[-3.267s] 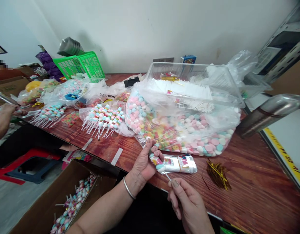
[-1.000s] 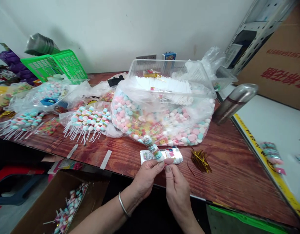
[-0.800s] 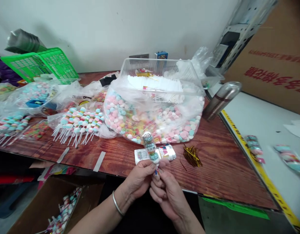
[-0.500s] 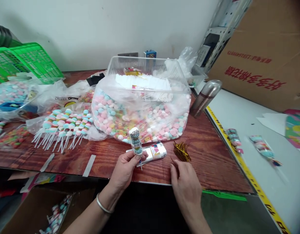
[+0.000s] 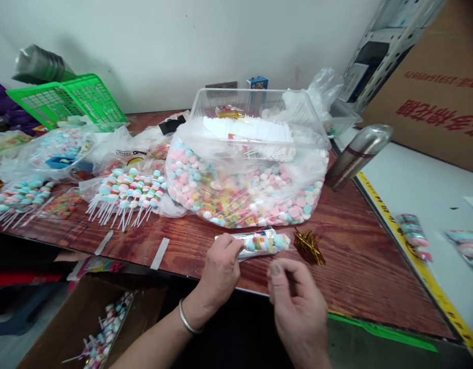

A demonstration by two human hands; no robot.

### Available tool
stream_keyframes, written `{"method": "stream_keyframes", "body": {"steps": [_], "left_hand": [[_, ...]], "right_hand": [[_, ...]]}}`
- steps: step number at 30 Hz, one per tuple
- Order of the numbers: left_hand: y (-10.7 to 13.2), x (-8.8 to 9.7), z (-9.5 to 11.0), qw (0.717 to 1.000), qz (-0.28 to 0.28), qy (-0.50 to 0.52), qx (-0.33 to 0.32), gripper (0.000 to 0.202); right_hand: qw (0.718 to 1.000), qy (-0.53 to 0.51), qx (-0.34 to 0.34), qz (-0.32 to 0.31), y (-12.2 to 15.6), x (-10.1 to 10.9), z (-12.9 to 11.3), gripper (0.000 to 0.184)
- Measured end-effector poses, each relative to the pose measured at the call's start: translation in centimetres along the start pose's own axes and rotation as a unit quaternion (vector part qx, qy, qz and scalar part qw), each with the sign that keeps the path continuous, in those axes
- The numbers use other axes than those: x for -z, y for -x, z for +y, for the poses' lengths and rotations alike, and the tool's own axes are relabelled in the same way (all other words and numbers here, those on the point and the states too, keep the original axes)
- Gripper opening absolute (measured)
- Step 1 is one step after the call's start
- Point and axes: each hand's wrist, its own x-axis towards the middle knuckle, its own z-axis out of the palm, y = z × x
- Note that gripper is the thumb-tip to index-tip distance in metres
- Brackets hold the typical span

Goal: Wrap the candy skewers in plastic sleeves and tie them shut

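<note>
My left hand point(image 5: 221, 264), a silver bangle on its wrist, is closed around the stick end of a wrapped marshmallow skewer point(image 5: 264, 243). The skewer points right, nearly level, over a stack of clear printed bags point(image 5: 250, 252). My right hand point(image 5: 296, 307) is just below and to the right, thumb pressed toward curled fingers. Its fingertips are partly hidden, so anything small between them does not show. Beyond it lies a pile of gold twist ties point(image 5: 309, 246) on the wooden table point(image 5: 359, 266).
A clear tub point(image 5: 248, 143) and a big bag of marshmallows point(image 5: 229, 200) stand behind. Unwrapped skewers point(image 5: 131, 187) lie left, near a green basket point(image 5: 92, 100). A steel flask point(image 5: 359, 156) leans at right. Below left, a cardboard box point(image 5: 59, 328) holds more skewers.
The wrapped skewer has tipped from upright to nearly level, its top now toward the right. My right hand has curled its fingers further. The view has swung left.
</note>
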Motion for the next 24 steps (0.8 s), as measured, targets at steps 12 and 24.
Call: {"method": "stream_keyframes", "body": {"steps": [12,24], "left_hand": [[0.7,0.2,0.0,0.997,0.047,0.057,-0.024,0.028],[-0.3,-0.9,1.3,0.703,-0.032,0.640,0.309,0.031]], "right_hand": [[0.981,-0.137,-0.106,-0.087,-0.3,-3.5,0.3,0.030],[0.999,0.028,-0.002,-0.026,-0.7,-4.3,1.4,0.025]]}}
